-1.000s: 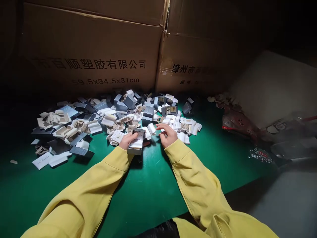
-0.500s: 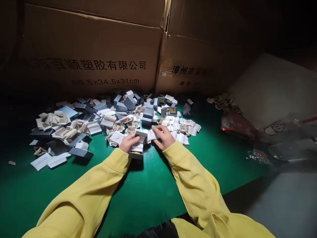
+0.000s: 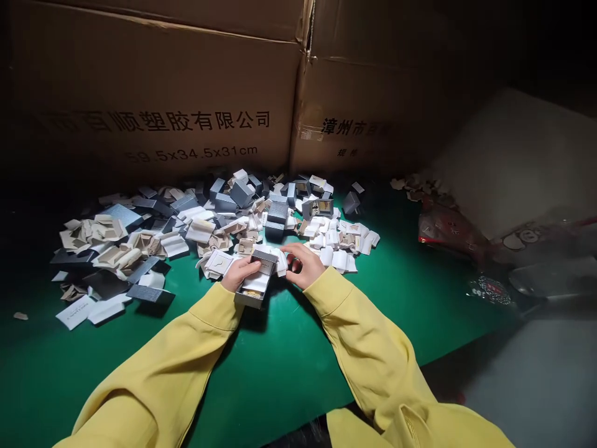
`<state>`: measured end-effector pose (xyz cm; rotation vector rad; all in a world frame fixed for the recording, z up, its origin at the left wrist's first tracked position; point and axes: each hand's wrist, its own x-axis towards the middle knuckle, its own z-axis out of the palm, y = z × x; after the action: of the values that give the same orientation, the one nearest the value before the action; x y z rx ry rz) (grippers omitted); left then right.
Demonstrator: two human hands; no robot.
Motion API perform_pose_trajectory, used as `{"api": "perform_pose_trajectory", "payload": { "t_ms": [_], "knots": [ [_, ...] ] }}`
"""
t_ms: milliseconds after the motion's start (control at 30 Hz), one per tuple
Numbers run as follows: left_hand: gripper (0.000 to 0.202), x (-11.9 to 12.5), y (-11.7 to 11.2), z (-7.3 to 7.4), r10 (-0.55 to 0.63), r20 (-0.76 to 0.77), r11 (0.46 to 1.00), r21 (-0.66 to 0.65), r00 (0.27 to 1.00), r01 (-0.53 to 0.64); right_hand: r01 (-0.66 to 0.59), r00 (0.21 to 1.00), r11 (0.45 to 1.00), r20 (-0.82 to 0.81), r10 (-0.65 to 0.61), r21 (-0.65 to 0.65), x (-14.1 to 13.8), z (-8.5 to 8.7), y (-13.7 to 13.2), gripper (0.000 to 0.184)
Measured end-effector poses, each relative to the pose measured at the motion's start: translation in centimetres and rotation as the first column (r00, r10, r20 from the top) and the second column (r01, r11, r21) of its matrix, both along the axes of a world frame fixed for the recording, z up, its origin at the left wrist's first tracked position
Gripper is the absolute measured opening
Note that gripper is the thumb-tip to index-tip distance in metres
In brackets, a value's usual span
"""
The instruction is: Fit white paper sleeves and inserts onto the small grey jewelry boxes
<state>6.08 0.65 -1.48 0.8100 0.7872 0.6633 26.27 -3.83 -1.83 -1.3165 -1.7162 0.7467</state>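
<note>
My left hand (image 3: 240, 272) is closed around a small grey box (image 3: 255, 282) that stands open, with a white lining and something gold at its near end. My right hand (image 3: 301, 264) sits just right of the box, fingers curled at its far edge among white inserts; what they pinch is too small to make out. Both arms wear yellow sleeves. Behind the hands a heap of small grey boxes (image 3: 237, 196) and white and beige card inserts (image 3: 338, 239) spreads across the green mat (image 3: 280, 361).
Two large brown cartons (image 3: 153, 99) with printed characters wall off the back. A red plastic packet (image 3: 443, 230) and clear bags lie at the right, beside a pale sack (image 3: 513, 155). The mat's front right edge drops to a grey floor (image 3: 536, 386).
My right hand has come left from the white inserts to the box's far edge. The box in my left hand has tilted and shifted slightly toward me.
</note>
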Motion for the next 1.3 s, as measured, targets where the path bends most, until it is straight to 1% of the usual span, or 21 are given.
{"api": "perform_pose_trajectory", "payload": {
  "t_ms": [100,167,233,333,400,500,567,700,800,900,967,1033,1167,1233,1300],
  "knots": [
    [0.027,-0.1,0.0,0.6,-0.019,-0.049,1.000,-0.016,0.999,0.018,-0.046,0.994,0.999,-0.100,0.044,-0.022,0.2,-0.2,0.1,0.044],
    [0.027,-0.1,-0.1,1.0,-0.030,-0.052,1.000,0.000,0.998,0.030,-0.055,0.994,0.998,-0.095,0.052,-0.024,0.6,-0.1,0.2,0.043],
    [0.026,0.0,-0.2,1.1,-0.045,-0.067,0.999,0.027,0.997,0.046,-0.040,0.999,0.999,-0.029,0.039,-0.018,1.0,0.0,0.3,0.043],
    [0.029,0.0,0.0,0.9,-0.048,-0.121,0.997,0.056,0.992,0.055,0.008,0.994,1.000,0.113,-0.009,0.013,1.4,0.3,0.2,0.047],
    [0.033,-0.1,0.3,0.6,-0.052,-0.150,0.996,0.061,0.987,0.061,0.021,0.987,0.999,0.156,-0.026,0.033,1.5,0.4,0.1,0.049],
    [0.039,-0.3,0.7,0.3,-0.092,-0.173,0.993,0.053,0.981,0.102,-0.004,0.993,0.999,0.122,0.001,0.031,1.3,0.2,0.1,0.049],
    [0.041,-0.3,0.8,0.1,-0.099,-0.170,0.993,0.046,0.980,0.109,-0.033,0.995,0.999,0.096,0.031,0.020,1.1,-0.1,0.1,0.049],
    [0.041,-0.1,0.7,-0.2,-0.015,-0.146,0.999,0.039,0.989,0.021,-0.057,0.997,0.998,0.058,0.058,-0.010,0.9,-0.4,0.1,0.051],
    [0.035,0.0,0.6,0.1,-0.034,-0.141,0.999,0.030,0.989,0.038,-0.074,0.997,0.997,0.022,0.075,-0.027,0.9,-0.3,-0.2,0.052],
    [0.027,-0.2,0.5,0.8,-0.065,-0.125,0.997,0.041,0.990,0.071,-0.085,0.996,0.996,0.012,0.085,-0.035,0.8,0.0,-0.5,0.052],
    [0.026,-0.3,0.3,1.2,-0.051,-0.125,0.997,0.043,0.991,0.057,-0.072,0.997,0.997,0.040,0.073,-0.015,0.6,0.1,-0.6,0.051],
    [0.030,-0.2,0.1,1.4,-0.045,-0.134,0.998,0.043,0.990,0.051,-0.057,0.995,0.998,0.088,0.055,0.020,0.5,0.1,-0.6,0.049],
    [0.038,0.3,-0.3,1.2,-0.025,-0.109,0.999,0.039,0.994,0.030,-0.025,0.978,0.995,0.208,0.004,0.096,0.4,0.0,-0.5,0.044],
    [0.041,0.7,-0.7,1.1,0.028,-0.056,0.999,0.042,0.998,-0.026,0.015,0.966,0.994,0.256,-0.042,0.108,0.6,0.2,-0.4,0.044],
    [0.049,1.0,-1.0,1.1,0.098,0.015,0.993,0.058,0.995,-0.099,0.093,0.962,0.991,0.247,-0.114,0.098,0.9,0.5,-0.2,0.042]
  ]
}}
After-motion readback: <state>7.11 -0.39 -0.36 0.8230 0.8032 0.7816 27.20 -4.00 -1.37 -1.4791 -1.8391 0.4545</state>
